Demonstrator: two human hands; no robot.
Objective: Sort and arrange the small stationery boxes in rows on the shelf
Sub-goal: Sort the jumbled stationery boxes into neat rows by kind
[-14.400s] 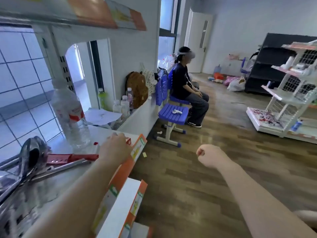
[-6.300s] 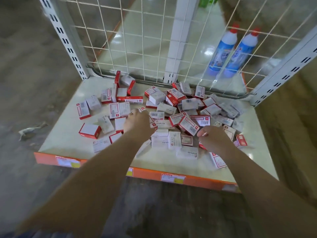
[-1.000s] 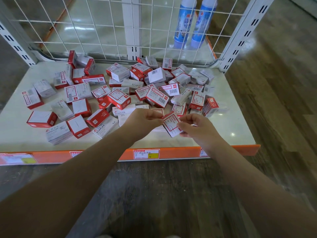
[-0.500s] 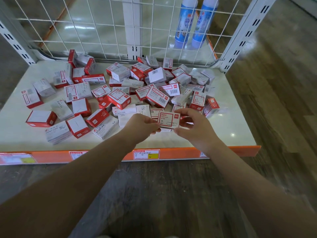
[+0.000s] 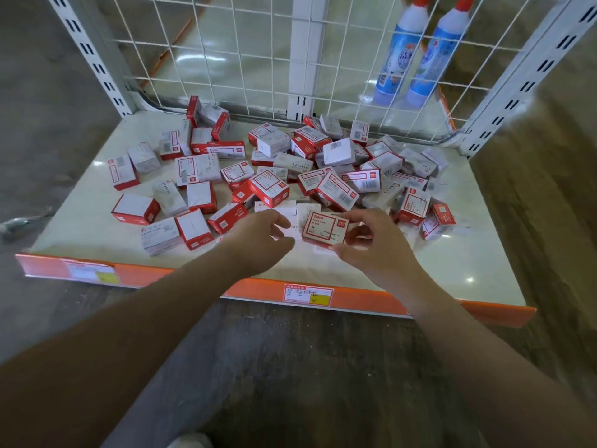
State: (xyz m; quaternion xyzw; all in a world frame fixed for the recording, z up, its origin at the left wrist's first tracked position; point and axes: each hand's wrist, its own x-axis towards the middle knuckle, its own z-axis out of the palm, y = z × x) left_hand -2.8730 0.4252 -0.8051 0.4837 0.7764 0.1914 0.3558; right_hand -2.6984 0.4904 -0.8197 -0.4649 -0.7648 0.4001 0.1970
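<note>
Left hand (image 5: 258,240) now off box (image 5: 324,228), loose; right hand (image 5: 371,244) pinching it near shelf (image 5: 452,270) edge.

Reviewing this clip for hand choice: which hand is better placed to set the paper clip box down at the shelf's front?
Right. The right hand already pinches the paper clip box above bare shelf near the front edge; the left hand hovers beside it, holding nothing.
</note>
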